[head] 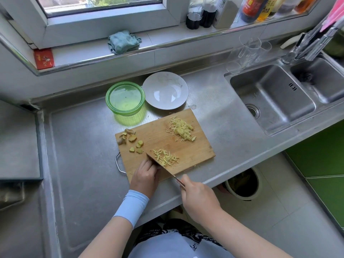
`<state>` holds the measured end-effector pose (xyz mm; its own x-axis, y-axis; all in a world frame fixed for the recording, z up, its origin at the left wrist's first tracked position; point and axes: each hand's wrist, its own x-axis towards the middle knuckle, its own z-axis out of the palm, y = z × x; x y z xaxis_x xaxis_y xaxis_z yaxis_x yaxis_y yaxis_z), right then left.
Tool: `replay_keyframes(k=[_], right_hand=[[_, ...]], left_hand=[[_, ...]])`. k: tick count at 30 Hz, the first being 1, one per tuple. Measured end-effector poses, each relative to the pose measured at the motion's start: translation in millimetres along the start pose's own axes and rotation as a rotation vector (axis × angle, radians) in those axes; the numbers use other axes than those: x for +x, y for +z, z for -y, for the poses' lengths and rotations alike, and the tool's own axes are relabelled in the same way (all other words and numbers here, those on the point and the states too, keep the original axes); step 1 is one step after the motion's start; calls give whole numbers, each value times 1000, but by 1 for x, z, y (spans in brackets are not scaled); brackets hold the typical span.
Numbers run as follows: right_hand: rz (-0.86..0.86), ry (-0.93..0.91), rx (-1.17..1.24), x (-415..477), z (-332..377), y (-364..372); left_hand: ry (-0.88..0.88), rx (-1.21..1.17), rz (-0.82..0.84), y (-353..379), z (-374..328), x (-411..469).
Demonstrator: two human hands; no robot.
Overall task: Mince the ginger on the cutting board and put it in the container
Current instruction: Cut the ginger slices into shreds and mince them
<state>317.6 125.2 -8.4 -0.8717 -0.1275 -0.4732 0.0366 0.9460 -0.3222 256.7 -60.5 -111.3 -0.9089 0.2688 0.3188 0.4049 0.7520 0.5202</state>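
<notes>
**Mincing ginger, midway, at a steel kitchen desk**

Seen from above. On the wooden cutting board, a knife gripped at the handle by the right hand, blade slanted across the near corner, edge down beside a small scatter of ginger shreds. Left hand knuckled against the blade's flat, fingers curled under, probably to steady and guide the cut; impossible to tell what, if anything, lies beneath them. Larger pile of shreds at the far right corner, likely kept there to free working room. Unchopped knobs and trimmings at the left edge. Green container just beyond the board, apparently lidded, no ginger visible inside, beside a white plate.
</notes>
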Motion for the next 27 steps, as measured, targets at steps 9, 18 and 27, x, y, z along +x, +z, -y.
replay_keyframes(k=[9,18,27], right_hand=[[-24,-27,60,7,5,-1],[-10,-22,25,12,6,1],[-19,-17,42,-5,-3,0]], left_hand=[[-29,11,23,1,1,-4],[-9,34,-3,2,0,-4],[-19,51,1,2,1,-4]])
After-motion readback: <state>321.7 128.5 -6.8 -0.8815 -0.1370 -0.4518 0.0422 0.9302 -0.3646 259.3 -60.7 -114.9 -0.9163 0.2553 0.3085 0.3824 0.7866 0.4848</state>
